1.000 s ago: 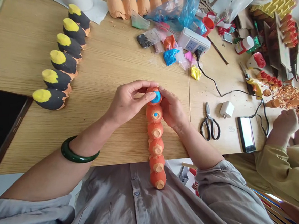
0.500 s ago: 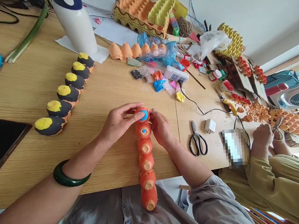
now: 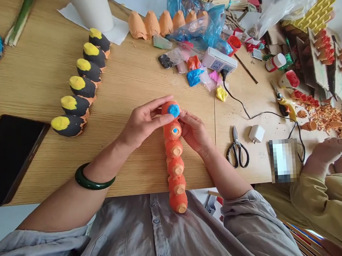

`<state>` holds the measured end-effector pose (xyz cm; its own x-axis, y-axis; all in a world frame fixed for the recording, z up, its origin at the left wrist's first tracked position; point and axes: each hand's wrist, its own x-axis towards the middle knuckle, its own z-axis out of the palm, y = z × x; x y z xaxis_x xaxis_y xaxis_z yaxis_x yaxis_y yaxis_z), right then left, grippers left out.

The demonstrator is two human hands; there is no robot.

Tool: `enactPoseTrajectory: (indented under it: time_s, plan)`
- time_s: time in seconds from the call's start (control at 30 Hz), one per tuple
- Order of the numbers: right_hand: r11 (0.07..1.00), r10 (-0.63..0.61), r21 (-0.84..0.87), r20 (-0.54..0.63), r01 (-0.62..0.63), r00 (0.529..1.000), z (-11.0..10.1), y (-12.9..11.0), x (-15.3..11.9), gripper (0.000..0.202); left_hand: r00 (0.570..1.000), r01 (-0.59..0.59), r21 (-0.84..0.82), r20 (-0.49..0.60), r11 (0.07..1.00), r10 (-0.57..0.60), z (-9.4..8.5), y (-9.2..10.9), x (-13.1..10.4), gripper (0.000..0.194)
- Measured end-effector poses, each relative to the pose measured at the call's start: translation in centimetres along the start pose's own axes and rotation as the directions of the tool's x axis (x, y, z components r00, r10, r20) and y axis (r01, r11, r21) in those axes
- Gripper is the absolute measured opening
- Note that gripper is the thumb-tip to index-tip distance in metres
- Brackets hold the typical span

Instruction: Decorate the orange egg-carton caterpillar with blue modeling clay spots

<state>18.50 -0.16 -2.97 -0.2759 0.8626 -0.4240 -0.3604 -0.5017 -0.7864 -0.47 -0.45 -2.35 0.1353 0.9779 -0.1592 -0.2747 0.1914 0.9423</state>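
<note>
An orange-coated strip of egg-carton cups (image 3: 175, 167) runs from the table over its front edge toward my shirt. Blue clay (image 3: 174, 110) covers the tip of its far cup, and a small blue dot (image 3: 175, 130) sits on the second one. My left hand (image 3: 143, 122) grips the far cup from the left, thumb beside the blue clay. My right hand (image 3: 195, 130) is closed at the right side of the same cup, fingertips pinched against its edge. Whether a bit of clay is between them is too small to tell.
A black cup strip with yellow tips (image 3: 89, 69) and a dark tablet (image 3: 13, 154) lie left. Scissors (image 3: 237, 148), a white plug (image 3: 256, 133) and a power strip (image 3: 219, 60) are right. Clay packets (image 3: 195, 77) lie ahead. Another person's hands (image 3: 327, 152) work at far right.
The view has shifted, so the table items sit higher in the picture. The blue clay on the far cup now shows more fully, with my left thumb at its edge rather than over it.
</note>
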Motion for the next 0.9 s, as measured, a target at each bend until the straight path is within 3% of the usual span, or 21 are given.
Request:
enactPoseTrajectory:
  time_s: [0.27, 0.37, 0.47, 0.6, 0.9]
  plan:
    - [0.999, 0.011, 0.037, 0.040, -0.013, 0.999, 0.1, -0.2, 0.1, 0.029, 0.986, -0.154, 0.244, -0.030, 0.957, 0.166, -0.1, -0.3, -0.4, 0.061]
    - [1.000, 0.020, 0.022, 0.028, -0.020, 0.999, 0.1, -0.3, 0.0, 0.028, 0.994, -0.109, 0.204, 0.040, 0.973, 0.103, -0.3, 0.2, -0.5, 0.062]
    - [1.000, -0.001, -0.026, 0.002, 0.001, 1.000, 0.2, -0.4, -0.3, 0.031, 0.996, -0.002, 0.058, 0.084, 0.998, -0.003, -0.4, 0.6, -0.5, 0.059]
    - [0.998, -0.046, -0.050, 0.004, 0.046, 0.999, 0.5, -0.7, -0.8, 0.037, 0.996, 0.066, -0.049, 0.056, 0.997, -0.063, -0.1, 0.7, -0.3, 0.057]
    - [0.987, -0.073, -0.147, -0.054, 0.065, 0.996, 0.8, -0.8, -1.5, 0.028, 0.993, 0.121, -0.101, 0.018, 0.988, -0.119, 0.2, 0.6, -0.4, 0.049]
